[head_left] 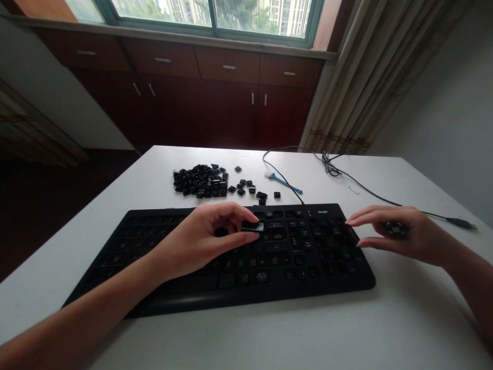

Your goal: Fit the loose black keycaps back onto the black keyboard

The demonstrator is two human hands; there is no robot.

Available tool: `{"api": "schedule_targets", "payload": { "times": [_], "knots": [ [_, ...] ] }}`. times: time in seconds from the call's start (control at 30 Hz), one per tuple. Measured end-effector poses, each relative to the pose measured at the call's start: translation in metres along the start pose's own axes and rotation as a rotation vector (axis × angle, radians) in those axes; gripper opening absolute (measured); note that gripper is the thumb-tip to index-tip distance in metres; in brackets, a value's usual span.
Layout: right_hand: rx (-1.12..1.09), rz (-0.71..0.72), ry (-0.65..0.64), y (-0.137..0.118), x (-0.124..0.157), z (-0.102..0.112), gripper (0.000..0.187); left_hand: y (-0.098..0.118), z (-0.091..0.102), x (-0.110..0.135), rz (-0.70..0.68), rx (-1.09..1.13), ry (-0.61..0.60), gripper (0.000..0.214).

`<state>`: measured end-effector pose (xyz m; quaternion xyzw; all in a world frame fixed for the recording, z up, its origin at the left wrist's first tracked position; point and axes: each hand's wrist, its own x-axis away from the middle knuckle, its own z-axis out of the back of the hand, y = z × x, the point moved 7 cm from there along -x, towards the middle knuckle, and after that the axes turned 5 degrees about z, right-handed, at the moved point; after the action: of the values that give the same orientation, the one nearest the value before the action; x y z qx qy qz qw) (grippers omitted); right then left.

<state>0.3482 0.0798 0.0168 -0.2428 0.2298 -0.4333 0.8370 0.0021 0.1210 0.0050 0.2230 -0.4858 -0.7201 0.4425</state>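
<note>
Left hand (200,241) is pinching a black keycap (252,226) just above the keyboard (327,277); right hand (408,234) is hovering half-curled, hold on a dark object (396,228) unclear. Slipping pinch risks dropping the keycap.

I log from here: black keyboard (308,267), black keycaps (200,181), white table (404,318), blue plastic tool (285,183), reddish-brown cabinets (192,108), striped beige curtain (346,77).

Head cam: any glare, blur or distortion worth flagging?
Head view: the window is blown out at the top; the wide lens bows the edges of the white table; glare sits on the keycap in the left hand; the dark object at the right hand is too blurred to identify.
</note>
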Motion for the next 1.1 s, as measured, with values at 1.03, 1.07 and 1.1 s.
{"api": "schedule_targets", "payload": {
  "times": [1.03,1.07,1.1],
  "knots": [
    [0.026,0.034,-0.025,-0.016,-0.007,-0.006,0.019,0.004,0.0,0.0,-0.007,0.01,-0.007,0.03],
    [0.028,0.036,-0.018,-0.017,-0.007,-0.006,0.022,0.005,0.0,0.0,-0.011,0.011,-0.004,0.029],
    [0.031,0.039,-0.012,-0.017,-0.007,-0.006,0.024,0.005,0.0,0.001,-0.012,0.012,-0.003,0.029]
  ]
}}
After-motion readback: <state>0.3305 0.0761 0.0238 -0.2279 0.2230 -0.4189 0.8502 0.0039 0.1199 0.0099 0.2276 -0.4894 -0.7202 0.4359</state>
